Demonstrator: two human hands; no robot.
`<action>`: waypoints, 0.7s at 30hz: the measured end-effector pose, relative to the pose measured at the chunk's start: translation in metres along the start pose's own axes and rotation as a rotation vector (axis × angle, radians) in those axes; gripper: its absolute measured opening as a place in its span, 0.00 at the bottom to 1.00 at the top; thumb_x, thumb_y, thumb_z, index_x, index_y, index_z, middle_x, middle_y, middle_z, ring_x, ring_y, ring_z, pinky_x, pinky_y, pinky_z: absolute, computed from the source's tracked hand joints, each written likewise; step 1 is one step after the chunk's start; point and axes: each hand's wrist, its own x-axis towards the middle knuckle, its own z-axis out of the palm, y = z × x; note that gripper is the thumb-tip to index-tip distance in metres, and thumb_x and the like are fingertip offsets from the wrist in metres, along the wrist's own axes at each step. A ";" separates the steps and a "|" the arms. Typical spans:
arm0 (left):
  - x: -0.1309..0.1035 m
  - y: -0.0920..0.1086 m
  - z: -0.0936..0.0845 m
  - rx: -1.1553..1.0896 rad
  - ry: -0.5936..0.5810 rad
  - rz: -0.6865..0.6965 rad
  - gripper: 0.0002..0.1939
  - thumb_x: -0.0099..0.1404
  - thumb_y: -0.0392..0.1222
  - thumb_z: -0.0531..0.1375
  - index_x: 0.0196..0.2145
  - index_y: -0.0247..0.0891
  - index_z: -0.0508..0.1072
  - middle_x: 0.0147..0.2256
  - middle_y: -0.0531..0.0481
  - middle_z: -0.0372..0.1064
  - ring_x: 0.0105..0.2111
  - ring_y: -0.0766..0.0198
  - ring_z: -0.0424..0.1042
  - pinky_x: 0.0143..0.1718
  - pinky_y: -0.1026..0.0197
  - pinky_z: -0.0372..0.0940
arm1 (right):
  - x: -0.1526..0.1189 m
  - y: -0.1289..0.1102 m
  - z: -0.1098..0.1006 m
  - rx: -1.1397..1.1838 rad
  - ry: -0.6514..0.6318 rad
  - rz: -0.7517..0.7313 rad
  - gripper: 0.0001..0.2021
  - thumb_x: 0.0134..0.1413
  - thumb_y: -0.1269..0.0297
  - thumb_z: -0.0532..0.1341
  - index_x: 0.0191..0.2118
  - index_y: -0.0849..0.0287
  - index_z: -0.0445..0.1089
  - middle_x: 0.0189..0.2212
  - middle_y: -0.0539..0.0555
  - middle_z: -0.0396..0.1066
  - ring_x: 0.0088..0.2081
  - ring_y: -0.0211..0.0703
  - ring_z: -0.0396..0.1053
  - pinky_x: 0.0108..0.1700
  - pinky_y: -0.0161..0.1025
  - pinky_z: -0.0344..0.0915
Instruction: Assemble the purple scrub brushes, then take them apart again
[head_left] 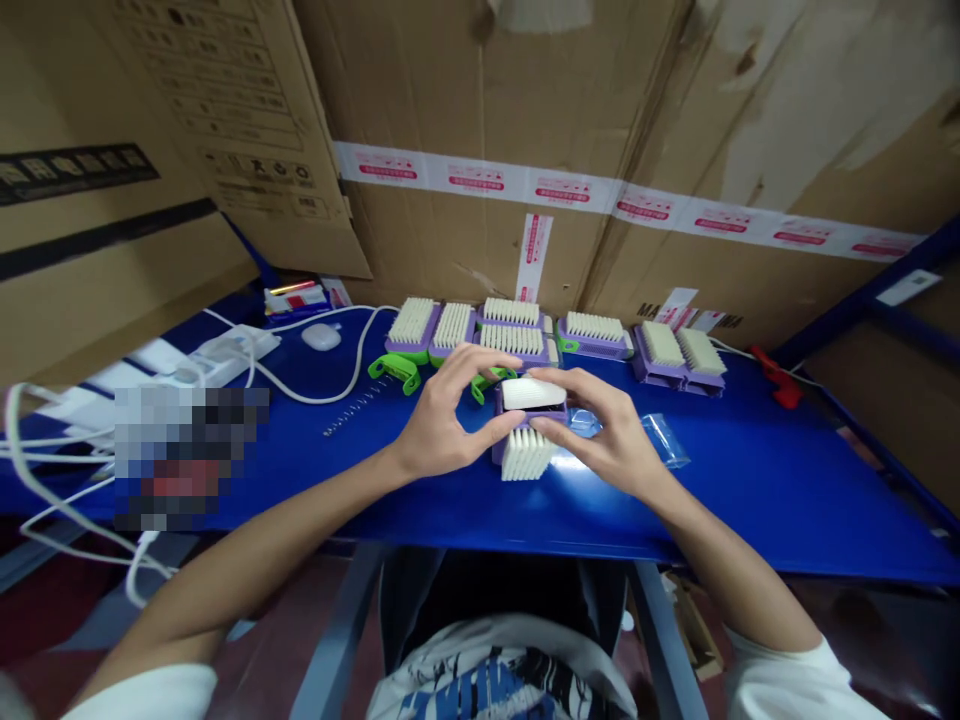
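In the head view, a purple brush body (499, 405) with pale bristles (525, 457) facing me is between my two hands at the middle of the table. A white ribbed pad (534, 393) sits at its top, with a dark gap under its near edge. My left hand (444, 415) grips the left side, thumb in front and fingers behind. From the right, my right hand (611, 425) pinches the other end with thumb and fingers. Green handle pieces (401, 370) lie beyond my left hand. Clear plastic pieces (665, 440) lie beside my right hand.
Several purple brushes (592, 330) with pale bristles stand along the back of the blue table (750, 480). A row of small screws (356, 405) lies to the left. White cables, a power strip (232, 350), a white mouse (321, 336) and a red tool (776, 378) are around. Cardboard walls the back.
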 end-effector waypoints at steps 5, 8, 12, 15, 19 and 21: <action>0.025 0.007 -0.004 0.106 -0.130 0.168 0.20 0.77 0.41 0.71 0.64 0.44 0.81 0.52 0.43 0.84 0.50 0.55 0.84 0.53 0.53 0.79 | -0.004 0.011 0.009 0.096 0.087 0.094 0.28 0.69 0.46 0.74 0.65 0.52 0.71 0.45 0.54 0.83 0.43 0.47 0.80 0.50 0.49 0.79; 0.033 0.012 -0.007 0.189 -0.215 0.203 0.15 0.80 0.35 0.67 0.61 0.43 0.84 0.44 0.47 0.82 0.41 0.62 0.82 0.42 0.60 0.77 | -0.003 0.015 0.008 0.210 0.095 0.144 0.28 0.65 0.43 0.76 0.58 0.51 0.68 0.39 0.49 0.80 0.40 0.44 0.77 0.48 0.46 0.77; 0.039 0.018 -0.011 0.208 -0.300 0.214 0.16 0.80 0.31 0.65 0.61 0.42 0.84 0.44 0.48 0.80 0.39 0.65 0.80 0.38 0.63 0.73 | -0.002 0.017 0.007 0.252 0.098 0.155 0.25 0.62 0.41 0.77 0.50 0.51 0.69 0.39 0.50 0.79 0.40 0.44 0.75 0.47 0.46 0.75; 0.042 0.019 -0.011 0.225 -0.309 0.215 0.16 0.80 0.31 0.65 0.59 0.42 0.84 0.44 0.48 0.81 0.38 0.65 0.80 0.39 0.64 0.72 | -0.002 0.020 0.010 0.285 0.138 0.152 0.25 0.61 0.42 0.78 0.49 0.51 0.70 0.40 0.50 0.79 0.40 0.44 0.76 0.48 0.46 0.75; 0.039 0.012 -0.011 0.238 -0.296 0.190 0.14 0.80 0.36 0.68 0.60 0.44 0.84 0.46 0.47 0.83 0.44 0.61 0.83 0.47 0.60 0.76 | 0.003 0.024 -0.007 0.364 0.044 0.164 0.29 0.64 0.40 0.74 0.60 0.51 0.69 0.45 0.53 0.83 0.45 0.48 0.82 0.52 0.48 0.77; 0.032 0.006 -0.010 0.216 -0.299 0.138 0.19 0.78 0.41 0.70 0.64 0.44 0.81 0.53 0.44 0.84 0.51 0.56 0.84 0.54 0.57 0.77 | 0.007 0.027 -0.030 0.218 0.017 0.216 0.26 0.70 0.37 0.67 0.59 0.52 0.72 0.44 0.55 0.85 0.44 0.50 0.83 0.51 0.50 0.76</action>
